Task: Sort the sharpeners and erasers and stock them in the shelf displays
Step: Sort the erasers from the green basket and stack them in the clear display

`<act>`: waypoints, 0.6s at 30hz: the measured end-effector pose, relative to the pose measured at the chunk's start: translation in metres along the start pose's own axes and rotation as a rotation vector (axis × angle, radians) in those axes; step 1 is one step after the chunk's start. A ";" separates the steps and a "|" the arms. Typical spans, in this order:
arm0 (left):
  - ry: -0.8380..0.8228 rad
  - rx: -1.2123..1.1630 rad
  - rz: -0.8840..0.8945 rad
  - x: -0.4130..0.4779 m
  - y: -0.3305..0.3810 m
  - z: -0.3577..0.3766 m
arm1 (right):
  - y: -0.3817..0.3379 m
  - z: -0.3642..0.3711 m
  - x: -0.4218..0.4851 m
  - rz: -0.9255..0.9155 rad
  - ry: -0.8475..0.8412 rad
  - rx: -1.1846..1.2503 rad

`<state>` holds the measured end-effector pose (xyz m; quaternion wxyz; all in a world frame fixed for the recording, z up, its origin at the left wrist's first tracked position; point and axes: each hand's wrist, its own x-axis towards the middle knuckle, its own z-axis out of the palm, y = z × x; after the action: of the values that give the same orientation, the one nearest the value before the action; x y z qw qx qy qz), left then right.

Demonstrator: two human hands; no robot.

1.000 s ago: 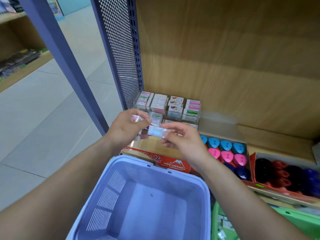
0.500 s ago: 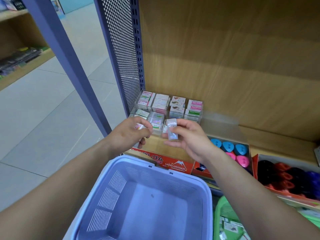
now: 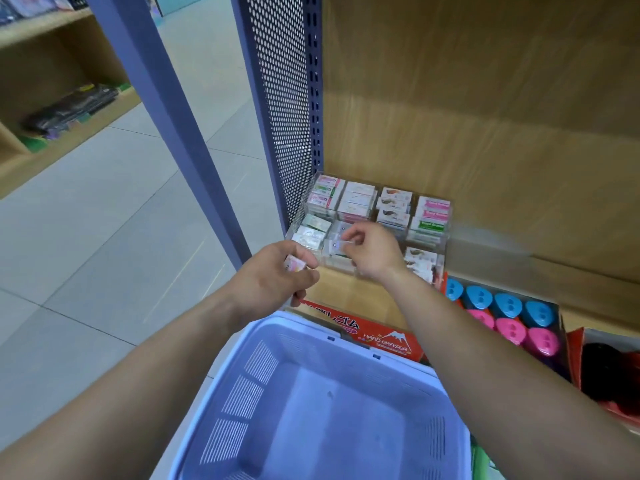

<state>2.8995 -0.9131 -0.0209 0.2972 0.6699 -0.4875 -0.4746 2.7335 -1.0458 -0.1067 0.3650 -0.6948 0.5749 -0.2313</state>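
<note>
- The right hand (image 3: 372, 252) pinches a clear-wrapped eraser (image 3: 336, 245) between thumb and fingertips, the other fingers curled. It holds it over the front row of the clear display case (image 3: 446, 237), at the second compartment from the left. Whether the eraser touches the stack below cannot be told.
- The left hand (image 3: 273, 282) is curled round a small pink-wrapped eraser (image 3: 294, 264), just in front of the case's left front corner.
- The case sits in the back left corner of the wooden shelf board (image 3: 343, 292). Its left wall is close against the perforated side panel (image 3: 280, 116) and its back is near the wooden back panel (image 3: 485, 116). Its compartments hold stacked erasers (image 3: 358, 199).
- A bare strip of shelf board lies between the case's front wall and the red HARD ERASER box (image 3: 381, 336), which lies along the shelf's front edge. The right forearm crosses above this strip.
- A tray of blue and pink sharpeners (image 3: 502, 317) sits just beside the case's right front corner. Farther right, a red box of dark sharpeners (image 3: 609, 368) is cut by the frame edge.
- Behind the tray, bare board runs along the back panel.
- The blue basket (image 3: 263, 329) sits below and between both forearms, its far rim just in front of the red box.
- Left of the side panel a purple post (image 3: 166, 116) slants, with tiled floor (image 3: 86, 237) beyond.
</note>
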 end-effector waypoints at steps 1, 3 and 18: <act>0.002 -0.005 0.005 0.000 0.001 0.000 | 0.002 0.001 0.001 -0.037 0.007 -0.090; 0.008 -0.025 -0.002 0.001 0.003 -0.001 | 0.006 0.002 0.001 -0.096 -0.005 -0.202; -0.007 -0.231 0.069 -0.006 0.028 0.016 | -0.032 -0.040 -0.114 -0.153 -0.126 0.539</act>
<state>2.8739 -0.9165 -0.0003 0.3869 0.6123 -0.4534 -0.5194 2.6973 -0.9426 -0.0457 0.5531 -0.6271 0.4149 -0.3587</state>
